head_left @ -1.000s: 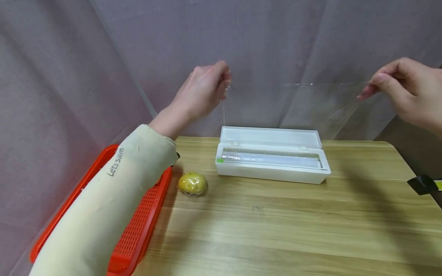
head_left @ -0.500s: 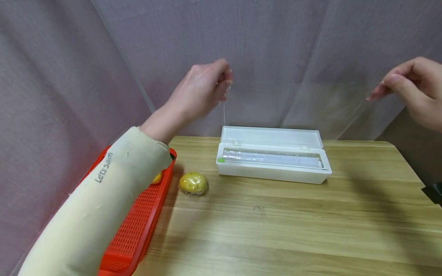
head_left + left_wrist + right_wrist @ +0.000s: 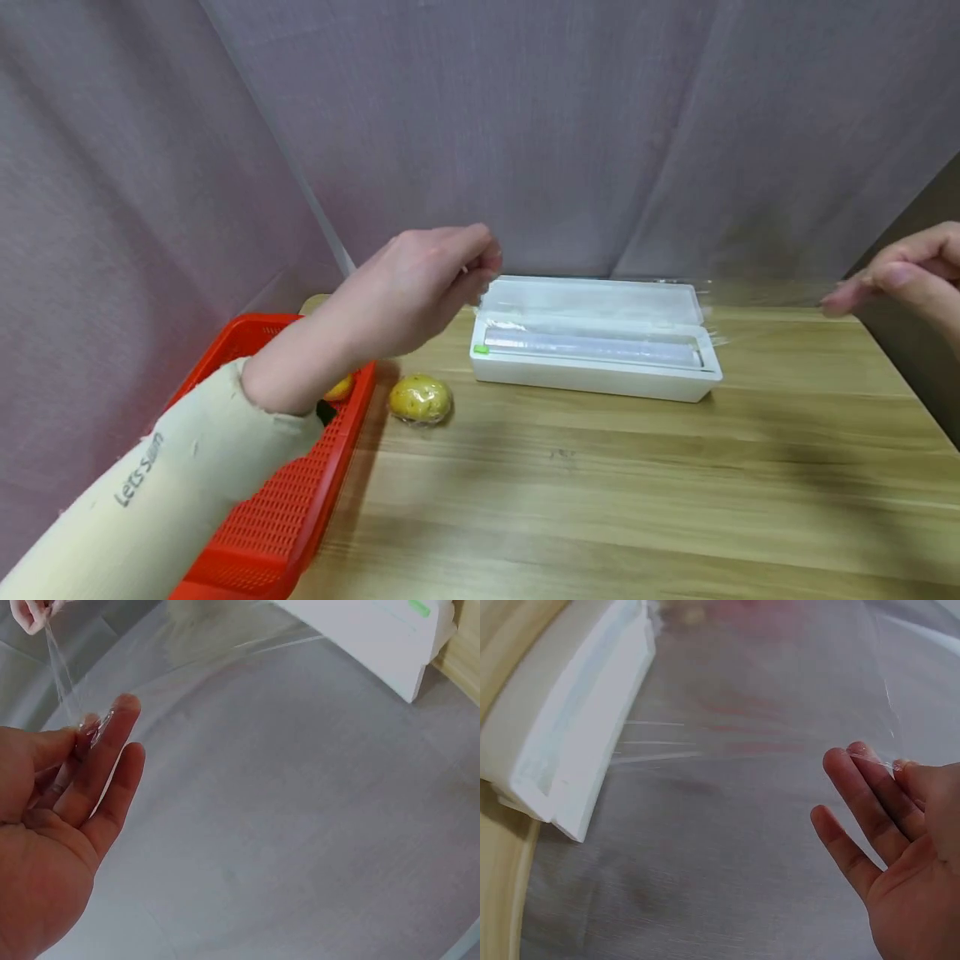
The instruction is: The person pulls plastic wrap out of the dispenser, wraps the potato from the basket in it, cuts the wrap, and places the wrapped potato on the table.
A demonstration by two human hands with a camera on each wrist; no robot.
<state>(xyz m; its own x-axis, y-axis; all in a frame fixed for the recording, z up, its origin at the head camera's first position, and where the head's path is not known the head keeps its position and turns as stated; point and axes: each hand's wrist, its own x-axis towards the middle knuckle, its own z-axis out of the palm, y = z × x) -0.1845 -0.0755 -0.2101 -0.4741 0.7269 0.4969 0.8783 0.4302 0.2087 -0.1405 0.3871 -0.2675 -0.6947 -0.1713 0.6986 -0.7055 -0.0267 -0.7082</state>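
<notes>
A thin sheet of clear plastic wrap (image 3: 60, 671) is stretched between my two hands. My left hand (image 3: 397, 283) pinches one edge between thumb and fingers, above the left end of a white wrap box (image 3: 592, 382). Out to the right, my right hand (image 3: 918, 271) pinches the other edge; the right wrist view shows its thumb (image 3: 922, 780) against the fingertips. The box's lid (image 3: 600, 300) is tipped back, and a roll of plastic wrap (image 3: 592, 346) lies inside. Left of the box sits a yellow potato-like item (image 3: 420, 398), covered in plastic wrap.
At the left stands a red plastic basket (image 3: 352, 442), partly behind my left forearm, with a yellow item (image 3: 341, 388) showing inside. The wooden table (image 3: 600, 508) ends at a grey curtain (image 3: 570, 133) behind the box. A small green slider (image 3: 481, 349) sits on the box's left end.
Both hands have come down toward the table with the plastic wrap, and the right hand has shifted farther right. The box and the wrapped yellow item have stayed put.
</notes>
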